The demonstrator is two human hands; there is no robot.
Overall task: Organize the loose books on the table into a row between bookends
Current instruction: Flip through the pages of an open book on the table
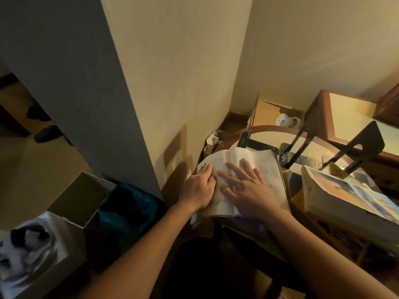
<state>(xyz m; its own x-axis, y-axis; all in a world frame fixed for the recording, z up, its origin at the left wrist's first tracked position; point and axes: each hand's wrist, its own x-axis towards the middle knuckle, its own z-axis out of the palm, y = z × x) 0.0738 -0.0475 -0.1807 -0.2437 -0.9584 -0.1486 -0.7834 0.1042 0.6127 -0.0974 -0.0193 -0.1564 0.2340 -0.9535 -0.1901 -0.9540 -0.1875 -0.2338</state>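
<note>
While the open book (259, 161) lies flat at the left edge of the desk (266, 134), each grip is wide and holds nothing: the left hand (197, 188) presses the left page, and the right hand (248, 189) spreads across the right page. Black bookends (362, 145) stand beyond, and a thick colourful book (336, 199) lies to the right.

The room is dim and warm, with a yellowish light coming from the right. The wall (183, 72) glows cream, while the pillar's left face (64, 61) sits in flat grey shadow. The left hand (197, 186) throws a soft shadow onto the wall beside it. The open book (259, 160) catches the light, but its print is too soft to read. A faint sheen lies on the table (313, 155). Straight edges lean and bow towards the borders, and the lower corners go dark and smeary.
</note>
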